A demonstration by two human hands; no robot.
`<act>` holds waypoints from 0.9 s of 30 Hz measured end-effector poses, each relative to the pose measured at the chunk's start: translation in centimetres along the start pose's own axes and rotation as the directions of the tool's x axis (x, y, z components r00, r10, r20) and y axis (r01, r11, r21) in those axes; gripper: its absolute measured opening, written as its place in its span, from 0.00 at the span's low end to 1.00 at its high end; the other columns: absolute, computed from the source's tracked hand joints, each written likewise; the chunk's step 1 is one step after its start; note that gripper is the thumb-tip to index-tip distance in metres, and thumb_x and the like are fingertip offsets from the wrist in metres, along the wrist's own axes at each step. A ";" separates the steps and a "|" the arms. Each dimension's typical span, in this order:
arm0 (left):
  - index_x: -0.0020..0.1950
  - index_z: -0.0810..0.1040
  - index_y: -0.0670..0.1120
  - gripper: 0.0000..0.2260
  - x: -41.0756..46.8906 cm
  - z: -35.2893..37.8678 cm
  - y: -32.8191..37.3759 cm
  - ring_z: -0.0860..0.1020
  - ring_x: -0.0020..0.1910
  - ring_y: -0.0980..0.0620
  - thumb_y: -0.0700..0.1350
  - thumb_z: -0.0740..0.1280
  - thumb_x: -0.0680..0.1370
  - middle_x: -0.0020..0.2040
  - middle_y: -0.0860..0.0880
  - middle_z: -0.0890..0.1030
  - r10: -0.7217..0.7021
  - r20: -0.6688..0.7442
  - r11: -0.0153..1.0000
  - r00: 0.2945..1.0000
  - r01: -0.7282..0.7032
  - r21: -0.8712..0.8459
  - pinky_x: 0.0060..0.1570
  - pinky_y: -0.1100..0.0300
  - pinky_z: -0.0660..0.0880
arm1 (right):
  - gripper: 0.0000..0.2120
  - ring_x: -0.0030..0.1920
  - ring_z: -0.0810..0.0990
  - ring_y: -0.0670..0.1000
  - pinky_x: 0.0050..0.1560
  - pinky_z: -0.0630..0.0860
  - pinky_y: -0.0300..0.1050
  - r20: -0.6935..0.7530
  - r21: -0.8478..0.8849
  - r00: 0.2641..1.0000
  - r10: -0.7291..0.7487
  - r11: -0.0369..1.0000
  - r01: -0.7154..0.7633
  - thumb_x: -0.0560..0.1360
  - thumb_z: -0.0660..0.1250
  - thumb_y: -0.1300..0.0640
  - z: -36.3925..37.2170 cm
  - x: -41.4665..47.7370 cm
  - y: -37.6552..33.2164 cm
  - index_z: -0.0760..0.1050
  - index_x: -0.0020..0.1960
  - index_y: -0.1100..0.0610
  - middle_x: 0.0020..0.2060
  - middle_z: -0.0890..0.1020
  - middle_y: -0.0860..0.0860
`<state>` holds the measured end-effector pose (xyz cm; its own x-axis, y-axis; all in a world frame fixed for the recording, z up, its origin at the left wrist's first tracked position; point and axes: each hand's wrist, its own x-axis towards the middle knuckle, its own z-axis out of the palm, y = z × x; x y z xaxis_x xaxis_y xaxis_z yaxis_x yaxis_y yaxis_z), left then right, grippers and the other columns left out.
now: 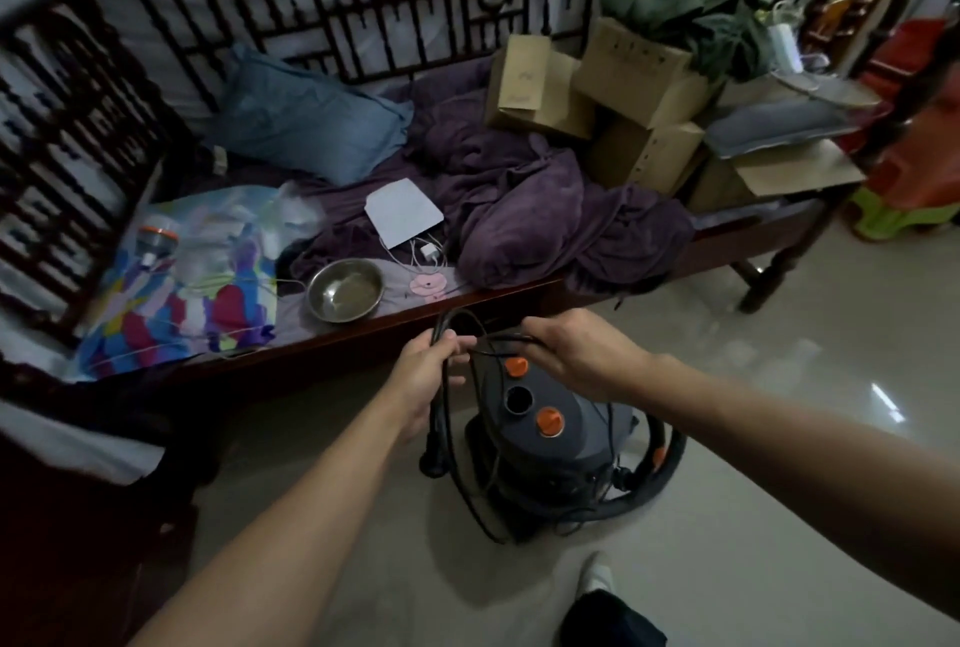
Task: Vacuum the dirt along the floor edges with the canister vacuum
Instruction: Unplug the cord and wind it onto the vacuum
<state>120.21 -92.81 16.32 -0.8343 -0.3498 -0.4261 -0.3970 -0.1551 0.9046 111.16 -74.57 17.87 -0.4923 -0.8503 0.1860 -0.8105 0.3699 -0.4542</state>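
Note:
A dark grey canister vacuum (545, 433) with orange knobs stands on the pale tiled floor in front of a wooden bed. Its black hose (660, 469) curls round its right side. Above the canister, my left hand (423, 378) grips a bundle of looped black power cord (447, 438), and the plug end hangs down below that hand. My right hand (569, 352) pinches a strand of the same cord just above the upper orange knob.
The dark wooden bed (363, 334) carries a metal bowl (345, 290), a purple blanket (519, 209), a blue pillow and cardboard boxes (623, 90). A green stool (904, 215) stands at the far right. My foot (597, 579) is on the floor near the canister.

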 end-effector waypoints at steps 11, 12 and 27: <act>0.42 0.69 0.43 0.12 0.9 0.6 0.5 0.76 0.35 0.47 0.43 0.55 0.84 0.36 0.44 0.76 -0.022 0.078 0.995 0.997 0.029 -0.092 0.40 0.51 0.76 | 0.19 0.26 0.70 0.45 0.31 0.64 0.44 -0.090 0.227 0.965 0.246 0.948 -0.221 0.82 0.60 0.50 -0.8 -0.3 2.4 0.69 0.35 0.57 0.26 0.71 0.45; 0.42 0.70 0.43 0.12 1.0 0.7 0.7 0.77 0.36 0.47 0.43 0.55 0.84 0.39 0.43 0.78 -0.017 0.068 0.995 0.998 0.024 -0.095 0.40 0.50 0.76 | 0.19 0.27 0.70 0.45 0.31 0.64 0.43 -0.070 0.220 0.968 0.243 0.950 -0.222 0.82 0.60 0.51 -0.5 -0.1 2.1 0.69 0.35 0.58 0.26 0.71 0.45; 0.41 0.67 0.47 0.11 1.2 0.6 1.6 0.62 0.20 0.60 0.42 0.56 0.84 0.31 0.51 0.63 0.106 -0.022 0.994 0.994 -0.106 0.008 0.26 0.62 0.67 | 0.12 0.36 0.75 0.50 0.38 0.71 0.48 0.070 0.058 0.893 0.444 0.892 -0.448 0.78 0.65 0.51 1.6 -0.1 7.1 0.73 0.37 0.54 0.32 0.77 0.49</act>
<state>118.38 -92.96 17.23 -0.8630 -0.3843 -0.3278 -0.3096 -0.1103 0.9444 105.93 -72.46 13.20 -0.7777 -0.6212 -0.0965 -0.4840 0.6895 -0.5388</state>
